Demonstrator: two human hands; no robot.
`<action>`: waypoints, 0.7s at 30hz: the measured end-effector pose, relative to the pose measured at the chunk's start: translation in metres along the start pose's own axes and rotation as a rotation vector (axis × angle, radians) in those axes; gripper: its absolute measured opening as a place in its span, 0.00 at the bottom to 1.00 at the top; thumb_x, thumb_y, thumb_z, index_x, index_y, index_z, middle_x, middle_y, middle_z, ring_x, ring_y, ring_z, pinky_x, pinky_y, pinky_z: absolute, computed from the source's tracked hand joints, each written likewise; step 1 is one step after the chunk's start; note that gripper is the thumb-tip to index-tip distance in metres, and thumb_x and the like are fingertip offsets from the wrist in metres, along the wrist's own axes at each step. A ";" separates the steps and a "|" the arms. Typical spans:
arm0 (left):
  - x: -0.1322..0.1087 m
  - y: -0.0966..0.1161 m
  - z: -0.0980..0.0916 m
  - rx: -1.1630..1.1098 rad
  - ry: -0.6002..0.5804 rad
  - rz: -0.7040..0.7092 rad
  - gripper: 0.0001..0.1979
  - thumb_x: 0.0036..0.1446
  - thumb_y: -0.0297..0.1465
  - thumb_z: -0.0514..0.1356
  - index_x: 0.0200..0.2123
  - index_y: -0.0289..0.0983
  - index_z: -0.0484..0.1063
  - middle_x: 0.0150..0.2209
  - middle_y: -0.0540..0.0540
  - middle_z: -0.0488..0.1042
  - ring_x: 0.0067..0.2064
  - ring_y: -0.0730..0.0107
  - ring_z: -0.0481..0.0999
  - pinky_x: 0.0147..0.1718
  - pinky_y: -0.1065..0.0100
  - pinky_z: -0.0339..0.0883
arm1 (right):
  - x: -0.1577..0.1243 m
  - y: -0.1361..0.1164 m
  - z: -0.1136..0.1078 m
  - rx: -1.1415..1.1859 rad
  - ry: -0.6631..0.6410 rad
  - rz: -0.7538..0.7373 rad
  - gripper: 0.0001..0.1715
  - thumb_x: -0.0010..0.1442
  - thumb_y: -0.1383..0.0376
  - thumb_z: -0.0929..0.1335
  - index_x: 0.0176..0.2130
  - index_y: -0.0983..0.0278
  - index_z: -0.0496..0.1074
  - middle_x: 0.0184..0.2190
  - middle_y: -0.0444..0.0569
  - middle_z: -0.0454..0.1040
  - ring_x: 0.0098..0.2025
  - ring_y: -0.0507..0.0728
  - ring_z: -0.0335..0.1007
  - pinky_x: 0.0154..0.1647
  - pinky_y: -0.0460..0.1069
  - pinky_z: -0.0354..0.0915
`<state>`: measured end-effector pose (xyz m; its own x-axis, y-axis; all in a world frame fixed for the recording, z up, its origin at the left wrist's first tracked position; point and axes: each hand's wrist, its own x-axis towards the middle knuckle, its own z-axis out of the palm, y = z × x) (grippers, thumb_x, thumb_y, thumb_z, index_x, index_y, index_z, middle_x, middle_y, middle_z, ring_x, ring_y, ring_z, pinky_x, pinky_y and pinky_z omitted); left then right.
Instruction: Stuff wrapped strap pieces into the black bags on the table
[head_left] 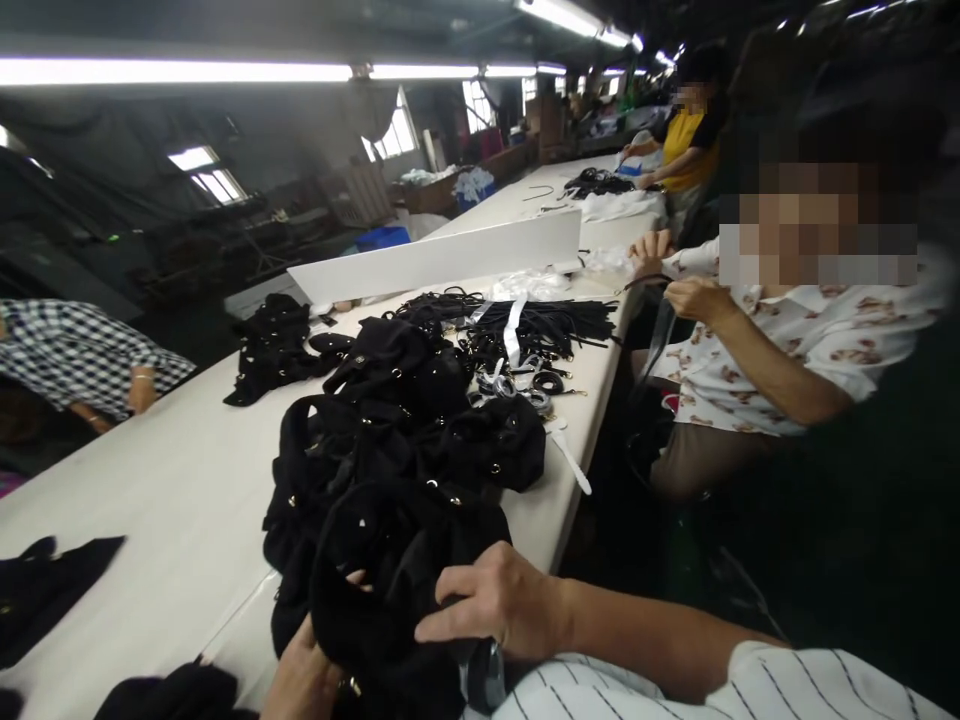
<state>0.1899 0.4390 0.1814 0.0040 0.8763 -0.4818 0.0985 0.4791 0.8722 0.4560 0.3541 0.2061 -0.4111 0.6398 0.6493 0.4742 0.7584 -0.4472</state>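
Note:
My left hand [304, 672] grips the near edge of a black fabric item [386, 630] with small gold-coloured metal fittings; one fingertip shows through a fold. My right hand [506, 605] lies over the right side of the same item, fingers bent and pressed on the cloth. Below my right hand, a dark strap [484, 680] with a clear, shiny part hangs partly hidden by my sleeve. Just beyond my hands is a heap of similar black fabric items [405, 420] with gold rings.
Black cords [555, 318] bundled with a white band, rolled straps [525, 390] and a white tool [570, 455] lie along the right edge of the table [150, 480]. A white board [450, 258] stands across it. A co-worker [780, 370] sits right; others work farther off.

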 end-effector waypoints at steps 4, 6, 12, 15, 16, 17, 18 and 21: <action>0.021 0.015 0.015 0.242 -0.242 0.077 0.24 0.34 0.47 0.70 0.33 0.37 0.76 0.27 0.43 0.78 0.34 0.52 0.78 0.39 0.54 0.73 | 0.003 0.001 0.006 -0.082 -0.079 -0.054 0.15 0.65 0.57 0.64 0.47 0.55 0.76 0.38 0.41 0.73 0.24 0.46 0.63 0.21 0.43 0.58; 0.013 0.022 0.020 0.356 -0.274 0.152 0.24 0.37 0.46 0.70 0.36 0.37 0.76 0.27 0.44 0.76 0.33 0.55 0.77 0.37 0.56 0.73 | 0.003 0.000 0.008 -0.093 -0.083 -0.068 0.14 0.64 0.59 0.65 0.47 0.55 0.76 0.38 0.41 0.73 0.23 0.46 0.61 0.20 0.43 0.56; -0.032 0.054 0.030 0.409 -0.453 0.080 0.24 0.46 0.44 0.67 0.45 0.37 0.73 0.38 0.42 0.77 0.40 0.57 0.76 0.38 0.63 0.72 | 0.007 -0.008 0.002 -0.136 -0.136 -0.103 0.15 0.65 0.66 0.62 0.47 0.56 0.76 0.36 0.42 0.73 0.21 0.48 0.57 0.20 0.45 0.53; -0.041 0.067 0.034 0.389 -0.507 0.024 0.23 0.48 0.41 0.66 0.46 0.37 0.72 0.41 0.42 0.76 0.39 0.60 0.75 0.35 0.66 0.71 | 0.009 -0.009 0.000 -0.117 -0.135 -0.118 0.16 0.65 0.68 0.62 0.48 0.57 0.75 0.38 0.43 0.74 0.21 0.48 0.58 0.21 0.46 0.54; -0.042 0.070 0.035 0.421 -0.519 0.028 0.23 0.47 0.40 0.67 0.46 0.37 0.73 0.40 0.42 0.76 0.38 0.60 0.75 0.34 0.66 0.71 | 0.009 -0.009 0.000 -0.108 -0.134 -0.123 0.16 0.65 0.68 0.62 0.48 0.58 0.75 0.38 0.44 0.74 0.22 0.48 0.58 0.21 0.46 0.55; -0.042 0.071 0.035 0.462 -0.526 0.037 0.23 0.46 0.39 0.68 0.46 0.37 0.73 0.39 0.43 0.76 0.37 0.60 0.75 0.32 0.66 0.71 | 0.009 -0.009 0.000 -0.099 -0.139 -0.130 0.16 0.65 0.68 0.62 0.48 0.58 0.75 0.37 0.44 0.74 0.22 0.48 0.57 0.21 0.46 0.54; -0.042 0.072 0.035 0.503 -0.533 0.050 0.23 0.45 0.38 0.68 0.46 0.37 0.73 0.37 0.43 0.77 0.37 0.59 0.75 0.31 0.66 0.71 | 0.009 -0.010 0.000 -0.094 -0.146 -0.137 0.16 0.65 0.68 0.62 0.47 0.58 0.75 0.37 0.43 0.74 0.21 0.48 0.56 0.21 0.46 0.54; -0.038 0.069 0.039 0.634 -0.510 0.163 0.21 0.41 0.34 0.68 0.42 0.37 0.75 0.31 0.45 0.77 0.36 0.56 0.76 0.33 0.63 0.72 | 0.012 -0.010 0.001 -0.088 -0.170 -0.167 0.17 0.64 0.70 0.62 0.46 0.58 0.75 0.35 0.43 0.73 0.20 0.49 0.53 0.20 0.46 0.52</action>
<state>0.2358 0.4366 0.2566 0.5028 0.7284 -0.4654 0.5989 0.0946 0.7952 0.4459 0.3542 0.2177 -0.6109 0.5241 0.5934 0.4514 0.8463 -0.2828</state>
